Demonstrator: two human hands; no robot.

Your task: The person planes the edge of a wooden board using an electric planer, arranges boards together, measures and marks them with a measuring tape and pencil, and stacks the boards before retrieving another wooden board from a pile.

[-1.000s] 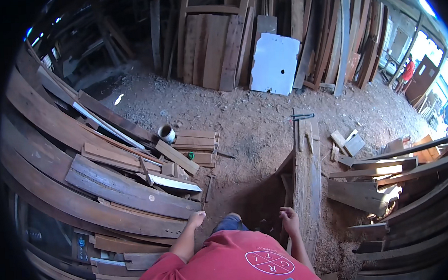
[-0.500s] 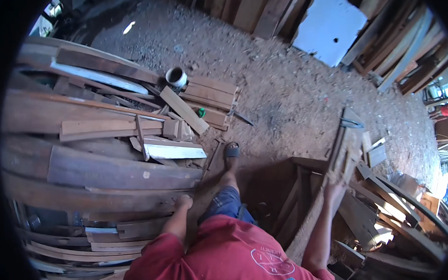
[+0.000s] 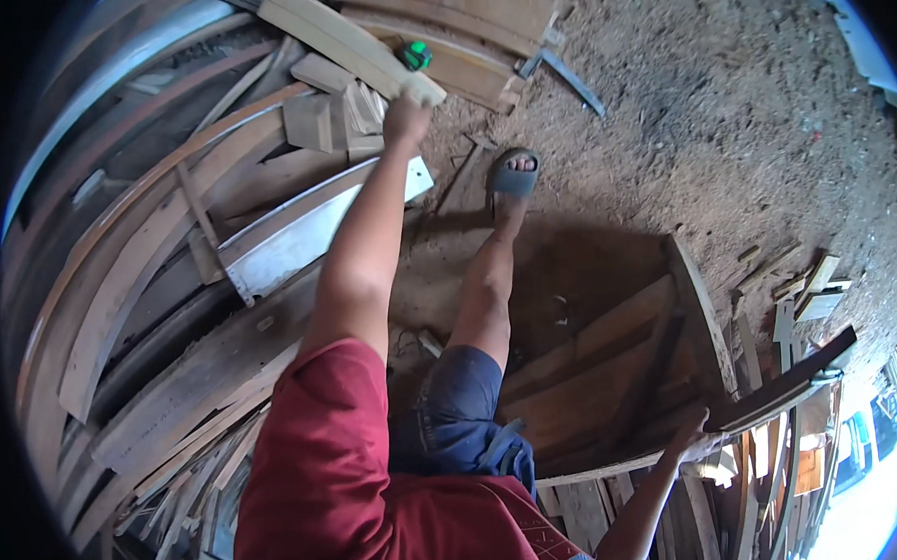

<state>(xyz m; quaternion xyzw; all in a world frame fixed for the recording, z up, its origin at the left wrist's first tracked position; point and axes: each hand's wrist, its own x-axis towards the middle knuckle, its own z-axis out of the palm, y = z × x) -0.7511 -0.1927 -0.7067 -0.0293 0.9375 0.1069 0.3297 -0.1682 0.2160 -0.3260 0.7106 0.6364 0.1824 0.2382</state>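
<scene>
My left arm stretches forward, and my left hand is at the near end of a pale wooden board. Motion blurs its fingers, so their grip cannot be made out. A green tape measure lies just beyond the fingertips, by the board's edge. Off to the right, my right hand is closed over the edge of a long narrow wooden plank, thumb on the near side and fingers on the other. The plank's dark far end juts out past this hand.
Stacked planks and a white-faced board fill the left side. A brown wooden frame stands between my leg and right hand. Wood offcuts lie on the dirt floor. My sandalled foot is ahead.
My left hand has moved forward from beside my leg to the pale board near the tape measure. The view has shifted closer to the left stack. My right hand is still at the plank.
</scene>
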